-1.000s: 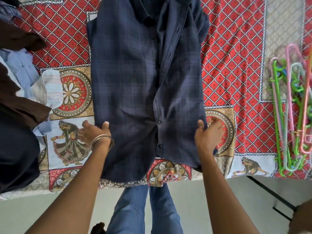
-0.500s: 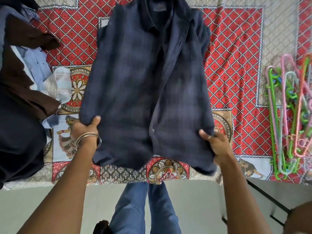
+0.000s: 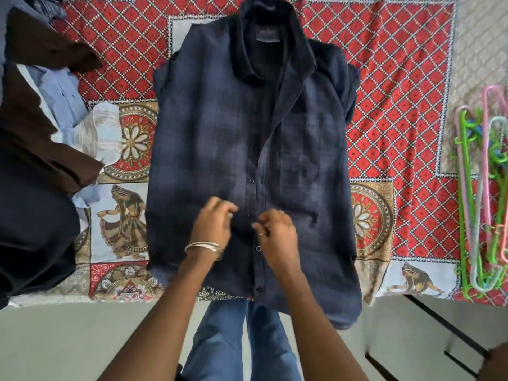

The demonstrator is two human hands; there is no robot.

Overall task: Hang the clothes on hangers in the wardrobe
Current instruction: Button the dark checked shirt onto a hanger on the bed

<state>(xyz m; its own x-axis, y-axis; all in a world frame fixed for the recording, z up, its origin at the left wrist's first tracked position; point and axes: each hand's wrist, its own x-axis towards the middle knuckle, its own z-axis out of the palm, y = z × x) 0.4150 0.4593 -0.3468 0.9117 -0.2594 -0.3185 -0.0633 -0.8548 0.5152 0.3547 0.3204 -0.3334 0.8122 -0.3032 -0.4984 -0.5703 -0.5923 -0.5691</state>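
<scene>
The dark blue checked shirt (image 3: 220,138) now lies flat on the red patterned bedsheet (image 3: 384,86), collar at the far side and hem hanging over the near edge of the bed. Half a second ago you held it lifted by its two lower sides; now you have let go of those sides and brought both hands to the middle, at the button line.

Your left hand (image 3: 213,225), with the bangles on the wrist, hovers over the left front panel with fingers loosely curled; I cannot tell if it touches the cloth. Your right hand (image 3: 276,233) has its fingers curled at the button strip, and whether it pinches the fabric is not clear because of blur.

The plastic hangers (image 3: 479,202) lie at the right on the bed as before, well apart from the shirt. The pile of other clothes (image 3: 35,138) stays at the left.
</scene>
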